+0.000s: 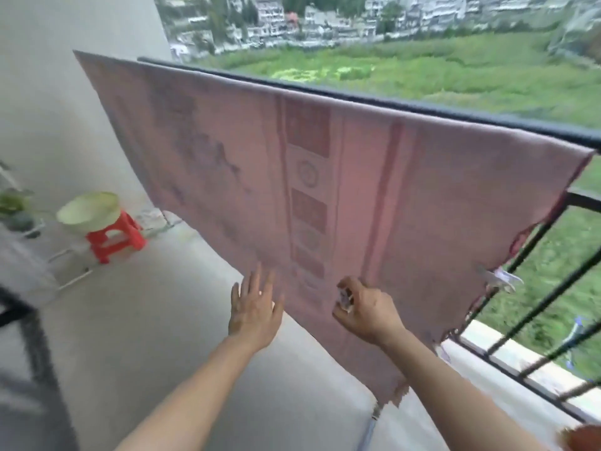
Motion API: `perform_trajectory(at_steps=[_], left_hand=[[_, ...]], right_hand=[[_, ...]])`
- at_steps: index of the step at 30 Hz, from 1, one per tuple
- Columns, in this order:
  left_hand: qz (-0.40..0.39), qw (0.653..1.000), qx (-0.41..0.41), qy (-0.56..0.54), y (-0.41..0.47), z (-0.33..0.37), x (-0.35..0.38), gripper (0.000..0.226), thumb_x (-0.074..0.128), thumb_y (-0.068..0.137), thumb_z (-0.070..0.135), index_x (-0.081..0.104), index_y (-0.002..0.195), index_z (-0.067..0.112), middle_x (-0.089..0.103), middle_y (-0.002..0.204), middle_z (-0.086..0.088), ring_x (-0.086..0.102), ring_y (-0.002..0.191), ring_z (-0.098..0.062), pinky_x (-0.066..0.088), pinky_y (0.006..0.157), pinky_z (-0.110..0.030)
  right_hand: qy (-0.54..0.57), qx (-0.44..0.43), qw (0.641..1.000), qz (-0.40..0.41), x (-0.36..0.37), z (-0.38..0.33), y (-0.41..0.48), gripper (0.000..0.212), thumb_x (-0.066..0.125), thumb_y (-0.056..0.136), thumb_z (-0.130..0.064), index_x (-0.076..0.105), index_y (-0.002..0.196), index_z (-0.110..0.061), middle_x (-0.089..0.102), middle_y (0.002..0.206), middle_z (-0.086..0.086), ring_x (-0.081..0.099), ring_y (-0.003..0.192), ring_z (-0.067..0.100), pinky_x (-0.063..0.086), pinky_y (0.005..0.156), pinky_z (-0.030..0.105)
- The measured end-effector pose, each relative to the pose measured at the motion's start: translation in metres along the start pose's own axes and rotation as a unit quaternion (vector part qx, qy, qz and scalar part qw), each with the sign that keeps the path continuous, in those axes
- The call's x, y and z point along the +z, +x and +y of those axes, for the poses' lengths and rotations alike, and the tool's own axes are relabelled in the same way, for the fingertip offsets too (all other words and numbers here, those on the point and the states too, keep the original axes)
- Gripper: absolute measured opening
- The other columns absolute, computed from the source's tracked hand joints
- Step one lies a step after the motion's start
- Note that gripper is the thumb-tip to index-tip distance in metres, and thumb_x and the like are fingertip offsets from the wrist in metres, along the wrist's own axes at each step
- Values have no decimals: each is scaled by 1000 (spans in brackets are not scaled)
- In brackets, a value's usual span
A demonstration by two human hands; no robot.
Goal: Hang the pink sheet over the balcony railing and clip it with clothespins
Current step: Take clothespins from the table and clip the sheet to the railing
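Note:
The pink sheet [247, 164] hangs draped over the dark balcony railing [487, 120] and covers most of its length. My left hand [255, 304] is spread flat, its straight fingers touching the sheet near the lower edge. My right hand [364, 307] is curled around a small pale clothespin [345, 299] held against the sheet's lower part. A white clothespin [497, 278] sits at the sheet's frayed right edge by the railing bars.
A red plastic stool [113, 237] carries a pale green basin [89, 209] at the left by the wall. A potted plant [14, 206] stands at the far left. Black railing bars [533, 255] run to the right, with a long drop to a grassy field beyond.

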State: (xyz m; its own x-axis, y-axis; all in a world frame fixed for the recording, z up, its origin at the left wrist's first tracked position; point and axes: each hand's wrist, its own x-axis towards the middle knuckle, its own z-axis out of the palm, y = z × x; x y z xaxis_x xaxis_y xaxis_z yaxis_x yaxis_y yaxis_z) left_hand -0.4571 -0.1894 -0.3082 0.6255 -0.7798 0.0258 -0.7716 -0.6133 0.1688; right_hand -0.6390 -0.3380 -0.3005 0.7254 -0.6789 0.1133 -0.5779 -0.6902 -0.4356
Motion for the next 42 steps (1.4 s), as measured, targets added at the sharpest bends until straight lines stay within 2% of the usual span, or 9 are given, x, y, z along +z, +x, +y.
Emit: perform_trajectory(at_steps=[2, 5, 8, 11, 19, 31, 36, 39, 42], left_hand=[[63, 997, -45, -18, 33, -43, -21, 81, -4, 84, 58, 18, 154, 23, 4, 163, -7, 6, 149, -24, 8, 120, -47], [144, 983, -105, -34, 68, -96, -53, 75, 7, 90, 57, 26, 151, 20, 12, 162, -10, 13, 148, -28, 16, 118, -50], [216, 963, -155, -37, 82, -153, -80, 70, 15, 92, 56, 31, 150, 19, 18, 161, -10, 20, 146, -30, 21, 115, -51], [257, 945, -200, -29, 97, -212, -94, 70, 15, 93, 57, 26, 152, 22, 12, 162, -8, 17, 146, -30, 17, 116, -50], [272, 922, -273, 17, 236, -334, -88, 69, 13, 95, 58, 16, 154, 23, 0, 163, -8, 5, 149, -28, 10, 119, -52], [248, 913, -324, 32, 389, -505, -91, 69, 11, 94, 60, 10, 154, 26, -7, 163, -4, -3, 150, -23, 7, 120, -48], [233, 912, -336, 32, 457, -660, -98, 69, 12, 94, 59, 13, 154, 24, -4, 163, -6, 1, 150, -25, 9, 120, -48], [207, 921, -331, 11, 508, -738, -95, 71, 11, 94, 59, 11, 155, 22, -7, 163, -7, -1, 150, -26, 9, 120, -49], [182, 935, -305, -5, 558, -805, -105, 72, 9, 93, 59, 7, 155, 22, -10, 163, -7, -1, 150, -27, 8, 120, -48]], right_hand=[[14, -29, 999, 14, 11, -41, 59, 40, 62, 79, -42, 53, 115, -28, 68, 108, -10, 66, 100, 24, 47, 75, 33], [70, -87, 992, 50, 23, -96, 131, 33, 67, 76, -38, 54, 105, -30, 63, 94, -15, 67, 93, 15, 47, 72, 30], [130, -135, 979, 83, 43, -157, 188, 29, 67, 80, -44, 55, 104, -32, 67, 93, -17, 68, 87, 6, 51, 72, 28], [188, -177, 962, 90, 70, -217, 242, 29, 67, 83, -50, 55, 106, -35, 68, 95, -17, 68, 86, 1, 53, 74, 27], [246, -244, 937, 50, 167, -295, 423, 41, 61, 86, -54, 58, 122, -34, 71, 97, -18, 66, 91, -4, 55, 83, 31], [311, -265, 911, -51, 278, -429, 646, 35, 68, 84, -54, 65, 116, -39, 67, 102, -19, 67, 84, -8, 55, 76, 24], [329, -247, 907, -90, 366, -547, 727, 27, 67, 82, -51, 64, 107, -41, 70, 95, -18, 67, 83, -9, 57, 77, 28], [315, -211, 920, -97, 410, -597, 779, 19, 71, 79, -44, 63, 94, -36, 69, 87, -20, 66, 79, -9, 56, 73, 27], [316, -170, 929, -90, 435, -643, 829, 22, 75, 75, -37, 65, 94, -31, 70, 83, -19, 65, 75, -9, 53, 71, 22]])
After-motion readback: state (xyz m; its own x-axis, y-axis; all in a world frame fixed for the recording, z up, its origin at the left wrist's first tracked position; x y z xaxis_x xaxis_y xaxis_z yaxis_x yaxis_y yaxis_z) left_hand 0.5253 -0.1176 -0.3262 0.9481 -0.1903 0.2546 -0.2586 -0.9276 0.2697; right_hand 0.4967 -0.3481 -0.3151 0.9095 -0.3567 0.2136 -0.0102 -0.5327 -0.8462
